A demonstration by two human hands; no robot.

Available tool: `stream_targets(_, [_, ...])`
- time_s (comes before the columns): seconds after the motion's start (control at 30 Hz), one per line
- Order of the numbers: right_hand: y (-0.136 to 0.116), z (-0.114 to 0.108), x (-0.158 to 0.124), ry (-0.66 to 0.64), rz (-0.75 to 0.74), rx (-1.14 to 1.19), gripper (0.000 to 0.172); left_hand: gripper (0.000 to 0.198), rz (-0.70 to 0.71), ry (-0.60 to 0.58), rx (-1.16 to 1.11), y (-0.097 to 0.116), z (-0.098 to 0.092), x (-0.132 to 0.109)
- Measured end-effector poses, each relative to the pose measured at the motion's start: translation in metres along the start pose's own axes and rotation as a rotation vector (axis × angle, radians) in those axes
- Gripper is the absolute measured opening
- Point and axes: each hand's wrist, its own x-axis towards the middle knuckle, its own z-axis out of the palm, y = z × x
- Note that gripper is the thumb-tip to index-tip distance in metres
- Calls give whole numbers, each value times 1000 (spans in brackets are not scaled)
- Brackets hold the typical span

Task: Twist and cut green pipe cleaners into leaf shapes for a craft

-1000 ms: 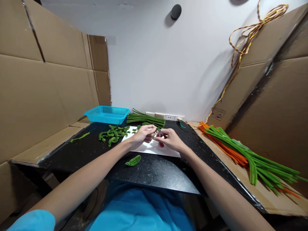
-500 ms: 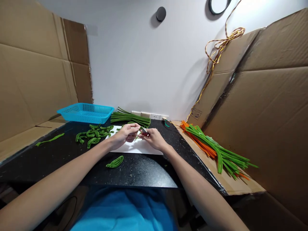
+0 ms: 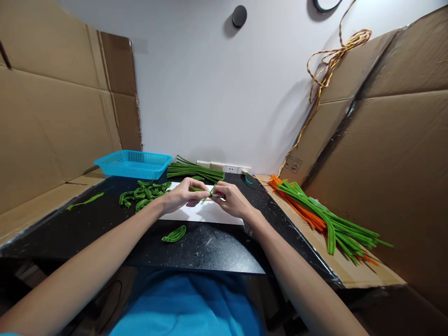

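Observation:
My left hand (image 3: pixel 185 195) pinches a green pipe cleaner (image 3: pixel 198 189) between thumb and fingertips, above a white sheet (image 3: pixel 196 213). Close against it, my right hand (image 3: pixel 233 200) is closed on a small metal tool (image 3: pixel 219 195) with a bit of red. The tool meets the pipe cleaner at the fingertips; its kind is mostly hidden by my fingers. A looped green pipe-cleaner piece (image 3: pixel 174 234) lies on the black table in front of the sheet. Left of my left hand is a pile of similar bent pieces (image 3: pixel 143 193).
At the back left stands a blue basket (image 3: pixel 135 165), beside a bundle of dark green pipe cleaners (image 3: pixel 196 171). A green strip (image 3: pixel 86 201) lies at the left. Bright green stems (image 3: pixel 332 219) and orange stems (image 3: pixel 297 207) lie on cardboard (image 3: pixel 371 275) at the right. Cardboard walls flank the table.
The pipe cleaner and the tool have turned between my hands, the tool now lying flatter. My hands stay close together over the sheet. The whole view has shifted slightly.

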Motion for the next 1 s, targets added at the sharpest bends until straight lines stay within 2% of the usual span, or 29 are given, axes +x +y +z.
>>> stream_targets(0.17, [-1, 2, 0, -40, 9, -19, 20, 34, 30, 33, 56, -2, -4, 0])
stream_targets(0.33, [2, 5, -1, -49, -11, -50, 12, 33, 18, 17, 111, -2, -8, -1])
stream_targets(0.57, [3, 6, -1, -52, -12, -28, 15, 32, -3, 14, 95, -3, -8, -1])
stream_targets(0.8, [2, 8, -1, -50, -28, -25, 7, 30, 14, 16, 58, -4, -9, 0])
stream_targets(1.0, [6, 11, 0, 2, -25, -47, 16, 34, 28, 77, 17, -2, -4, 1])
